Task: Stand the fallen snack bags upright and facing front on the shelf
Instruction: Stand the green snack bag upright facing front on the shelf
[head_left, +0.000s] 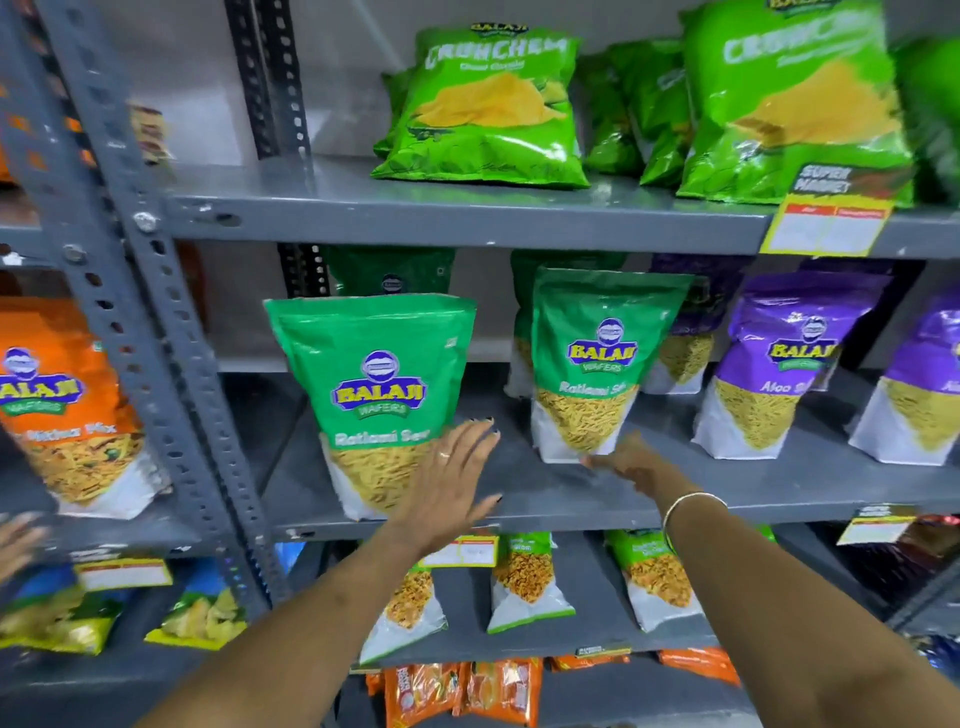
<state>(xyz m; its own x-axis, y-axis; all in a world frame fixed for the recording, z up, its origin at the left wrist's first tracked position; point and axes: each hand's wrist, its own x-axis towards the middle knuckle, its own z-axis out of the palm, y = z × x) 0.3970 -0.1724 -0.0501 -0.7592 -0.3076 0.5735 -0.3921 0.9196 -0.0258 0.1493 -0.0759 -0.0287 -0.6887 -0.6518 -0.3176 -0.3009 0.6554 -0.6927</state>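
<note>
on the grey metal middle shelf (675, 488) two green and white stand-up pouches of ratlami sev face front. the larger-looking near green pouch (374, 405) stands at the shelf's front edge, tilted a little to its left. the left hand (452, 483) lies flat and open against its lower right corner, fingers spread, nothing clasped; it looks placed there to steady or square the pouch rather than to lift it. the second green pouch (592, 364) stands farther back, upright. the right hand (623, 462) reaches to its white base, fingertips at or touching the bottom edge; blur hides how far this grip is closed, so i cannot tell whether it has hold of the pouch. more green pouches stand behind both, partly hidden.

each pouch has a clear window low down showing thin yellow fried strands filling the bottom half. to the right, purple and white pouches of aloo sev (779, 374) stand upright with the same window. above, bright green pillow bags of crunchem chips (488, 109) lean on the top shelf.

judging from this, the two green pouches are nearly set, with only the near one needing straightening.
</note>
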